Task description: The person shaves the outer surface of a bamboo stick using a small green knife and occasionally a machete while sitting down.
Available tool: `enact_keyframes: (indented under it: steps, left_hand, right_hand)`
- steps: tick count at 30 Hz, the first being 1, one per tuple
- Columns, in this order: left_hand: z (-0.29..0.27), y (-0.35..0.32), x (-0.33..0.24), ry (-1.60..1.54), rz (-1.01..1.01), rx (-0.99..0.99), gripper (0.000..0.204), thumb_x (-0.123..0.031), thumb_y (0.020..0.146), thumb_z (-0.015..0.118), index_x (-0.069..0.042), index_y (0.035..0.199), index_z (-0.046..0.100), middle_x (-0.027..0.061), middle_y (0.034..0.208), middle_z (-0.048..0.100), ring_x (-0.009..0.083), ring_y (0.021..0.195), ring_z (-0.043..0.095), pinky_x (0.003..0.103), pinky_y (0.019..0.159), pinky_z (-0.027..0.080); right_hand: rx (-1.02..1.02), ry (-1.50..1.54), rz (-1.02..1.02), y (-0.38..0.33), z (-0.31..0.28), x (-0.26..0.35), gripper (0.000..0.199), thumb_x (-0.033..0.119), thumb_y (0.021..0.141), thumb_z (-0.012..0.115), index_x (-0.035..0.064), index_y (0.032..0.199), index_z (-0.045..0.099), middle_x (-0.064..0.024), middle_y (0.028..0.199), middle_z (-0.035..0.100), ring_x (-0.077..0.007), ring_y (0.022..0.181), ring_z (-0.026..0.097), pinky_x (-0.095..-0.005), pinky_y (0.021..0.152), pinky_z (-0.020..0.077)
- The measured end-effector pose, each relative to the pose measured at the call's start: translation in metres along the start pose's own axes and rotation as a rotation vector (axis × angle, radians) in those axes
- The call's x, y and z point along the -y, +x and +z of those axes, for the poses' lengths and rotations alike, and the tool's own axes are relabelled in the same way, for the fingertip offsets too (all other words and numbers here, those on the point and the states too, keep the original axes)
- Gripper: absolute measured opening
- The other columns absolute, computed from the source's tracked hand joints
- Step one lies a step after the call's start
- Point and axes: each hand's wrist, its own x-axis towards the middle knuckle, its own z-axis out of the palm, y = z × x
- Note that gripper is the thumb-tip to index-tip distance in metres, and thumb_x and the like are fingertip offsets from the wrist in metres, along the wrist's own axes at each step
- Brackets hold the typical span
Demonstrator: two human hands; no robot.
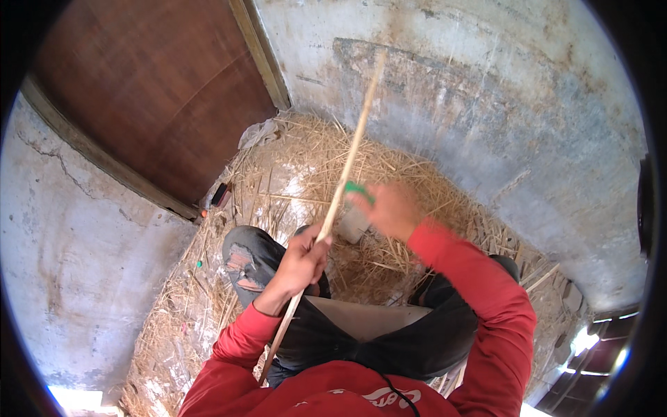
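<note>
Head cam: L hand (299, 264) grips a long, thin, pale wooden stick (354, 147), fingers curled round it, the stick slanting above a straw-strewn floor (295, 189); R hand (394, 208), blurred, fingers closed on a small bright-green object (358, 190) nr stick.

Soft daylight, bright white gap (585, 341) at lower right blows out. Bare right hand (394, 210) is motion-blurred. Fisheye bends brown wooden door frame (109, 163).
</note>
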Motion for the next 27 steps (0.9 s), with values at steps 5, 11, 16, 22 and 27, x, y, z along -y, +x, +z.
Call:
enact_keyframes:
  steps: [5, 11, 16, 22, 27]
  left_hand:
    - [0.002, -0.039, 0.018, -0.029, -0.038, 0.159, 0.046, -0.018, 0.109, 0.049, -0.004, 0.153, 0.041, -0.0056, 0.056, 0.037, 0.0049, 0.040, 0.034, 0.023, 0.040, 0.029]
    - [-0.013, -0.048, 0.018, -0.050, -0.089, 0.184, 0.046, -0.020, 0.111, 0.046, -0.004, 0.153, 0.040, -0.0062, 0.059, 0.034, 0.0047, 0.043, 0.032, 0.023, 0.041, 0.029]
    - [-0.029, -0.060, 0.022, -0.276, -0.192, 0.235, 0.045, -0.019, 0.110, 0.047, -0.006, 0.152, 0.041, -0.0067, 0.063, 0.032, 0.0041, 0.043, 0.029, 0.021, 0.041, 0.026]
    - [-0.054, -0.087, 0.074, -1.134, -0.421, 0.712, 0.050, -0.019, 0.108, 0.050, -0.009, 0.155, 0.038, -0.0057, 0.064, 0.032, 0.0033, 0.043, 0.029, 0.019, 0.037, 0.019]
    - [-0.052, -0.130, 0.083, -0.691, -0.337, 0.404, 0.051, -0.021, 0.109, 0.048, -0.010, 0.157, 0.035, -0.0062, 0.064, 0.031, 0.0031, 0.044, 0.028, 0.020, 0.040, 0.021]
  right_hand:
    - [-0.173, 0.096, 0.226, 0.041, -0.019, -0.088, 0.065, 0.066, 0.099, 0.048, 0.0069, 0.085, 0.072, -0.0109, 0.059, 0.056, -0.0306, 0.055, 0.057, -0.0476, 0.056, 0.0461]
    - [-0.068, -0.133, 0.206, 0.039, -0.030, -0.082, 0.060, 0.065, 0.098, 0.052, 0.0105, 0.092, 0.077, -0.0112, 0.061, 0.061, -0.0309, 0.058, 0.061, -0.0474, 0.057, 0.0466]
    - [-0.122, -0.154, 0.050, 0.043, -0.018, -0.083, 0.057, 0.063, 0.098, 0.053, 0.0115, 0.100, 0.078, -0.0109, 0.063, 0.062, -0.0305, 0.059, 0.062, -0.0469, 0.057, 0.0475]
    - [-0.783, 0.285, 0.162, 0.078, 0.007, -0.165, 0.048, 0.053, 0.102, 0.055, 0.0085, 0.087, 0.067, -0.0075, 0.062, 0.058, -0.0234, 0.055, 0.059, -0.0401, 0.053, 0.0435]
    - [-0.716, 0.730, 0.399, 0.058, -0.102, -0.163, 0.034, 0.041, 0.099, 0.066, 0.0073, 0.095, 0.069, 0.0029, 0.063, 0.041, -0.0111, 0.054, 0.037, -0.0311, 0.054, 0.0342]
